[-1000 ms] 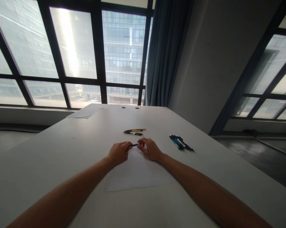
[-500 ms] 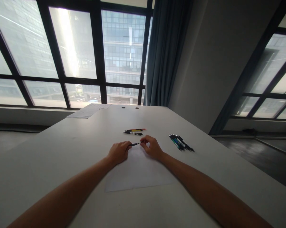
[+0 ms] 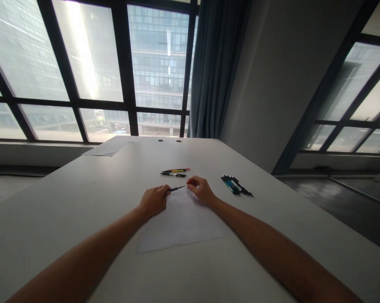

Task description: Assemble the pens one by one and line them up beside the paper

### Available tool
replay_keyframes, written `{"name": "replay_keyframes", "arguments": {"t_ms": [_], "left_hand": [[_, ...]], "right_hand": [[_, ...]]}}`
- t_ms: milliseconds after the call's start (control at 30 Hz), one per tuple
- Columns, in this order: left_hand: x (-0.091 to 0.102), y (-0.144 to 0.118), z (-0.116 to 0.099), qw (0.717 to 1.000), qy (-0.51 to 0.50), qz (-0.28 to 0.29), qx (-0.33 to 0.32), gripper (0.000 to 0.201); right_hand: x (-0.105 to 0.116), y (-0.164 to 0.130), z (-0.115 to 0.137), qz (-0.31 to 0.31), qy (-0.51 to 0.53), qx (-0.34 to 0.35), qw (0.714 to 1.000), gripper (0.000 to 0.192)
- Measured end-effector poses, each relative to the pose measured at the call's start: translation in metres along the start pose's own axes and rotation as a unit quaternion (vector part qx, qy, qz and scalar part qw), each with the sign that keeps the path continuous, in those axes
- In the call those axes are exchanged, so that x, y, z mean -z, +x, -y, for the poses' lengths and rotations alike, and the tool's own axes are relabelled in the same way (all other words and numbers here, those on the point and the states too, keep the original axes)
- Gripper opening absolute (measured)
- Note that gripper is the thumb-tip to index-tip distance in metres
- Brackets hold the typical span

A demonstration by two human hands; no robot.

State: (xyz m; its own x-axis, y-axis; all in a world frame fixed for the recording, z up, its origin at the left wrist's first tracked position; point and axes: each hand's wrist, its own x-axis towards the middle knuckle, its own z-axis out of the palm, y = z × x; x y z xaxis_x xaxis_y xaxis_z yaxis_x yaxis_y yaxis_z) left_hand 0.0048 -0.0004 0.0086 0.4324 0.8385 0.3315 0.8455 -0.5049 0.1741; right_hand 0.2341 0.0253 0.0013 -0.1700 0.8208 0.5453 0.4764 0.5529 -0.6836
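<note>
My left hand (image 3: pixel 153 200) is closed around a dark pen (image 3: pixel 176 188), whose thin pointed end sticks out to the right. My right hand (image 3: pixel 201 191) is just beyond that point, thumb and forefinger brought together. Whatever is between those fingertips is too small to make out. A narrow gap separates the fingertips from the pen's point. Beneath both hands lies a white sheet of paper (image 3: pixel 181 225), partly covered by them.
Beyond the hands lie a black pen (image 3: pixel 173 174) and a yellow-and-black pen (image 3: pixel 176 170). Several pens (image 3: pixel 236 185) rest side by side on the right of the white table (image 3: pixel 82 202). More papers (image 3: pixel 109 146) lie at the far left, near the windows.
My right fingertips have come away from the pen's tip, leaving a small gap where they met it before. My left hand keeps its grip. The whole view has shifted slightly.
</note>
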Motion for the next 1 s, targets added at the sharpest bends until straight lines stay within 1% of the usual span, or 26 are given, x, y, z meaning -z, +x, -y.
{"name": "replay_keyframes", "arguments": {"t_ms": [100, 267, 400, 467, 567, 667, 800, 900, 1000], "left_hand": [[0.001, 0.0, 0.0, 1.0, 0.006, 0.003, 0.006, 0.027], [0.001, 0.0, 0.0, 1.0, 0.013, 0.002, 0.0, 0.027], [-0.001, 0.0, 0.001, 1.0, 0.01, 0.002, -0.003, 0.027], [-0.001, 0.0, 0.001, 1.0, 0.009, 0.003, -0.002, 0.027], [-0.001, 0.0, 0.0, 1.0, 0.004, 0.004, -0.001, 0.026], [0.0, 0.0, -0.001, 1.0, -0.013, -0.015, 0.006, 0.026], [-0.001, 0.0, 0.001, 0.998, -0.022, -0.057, 0.015, 0.034], [-0.004, 0.0, 0.003, 0.997, -0.029, -0.073, -0.007, 0.032], [-0.006, -0.001, 0.006, 0.994, -0.047, -0.085, -0.048, 0.026]], "right_hand": [[0.002, 0.003, -0.005, -0.015, 0.018, -0.023, 0.999, 0.015], [0.009, 0.007, -0.013, -0.047, 0.013, -0.028, 0.998, 0.017], [0.01, 0.01, -0.021, -0.055, 0.092, -0.073, 0.992, 0.021], [0.01, 0.01, -0.023, -0.053, 0.13, -0.085, 0.986, 0.022], [0.011, 0.011, -0.023, -0.051, 0.157, -0.098, 0.981, 0.023], [0.01, 0.009, -0.016, -0.031, 0.161, -0.102, 0.981, 0.025], [0.002, 0.005, 0.001, 0.032, 0.146, -0.094, 0.984, 0.026], [-0.008, 0.0, 0.012, 0.08, 0.172, -0.107, 0.976, 0.031], [-0.017, -0.004, 0.018, 0.096, 0.196, -0.105, 0.97, 0.03]]}}
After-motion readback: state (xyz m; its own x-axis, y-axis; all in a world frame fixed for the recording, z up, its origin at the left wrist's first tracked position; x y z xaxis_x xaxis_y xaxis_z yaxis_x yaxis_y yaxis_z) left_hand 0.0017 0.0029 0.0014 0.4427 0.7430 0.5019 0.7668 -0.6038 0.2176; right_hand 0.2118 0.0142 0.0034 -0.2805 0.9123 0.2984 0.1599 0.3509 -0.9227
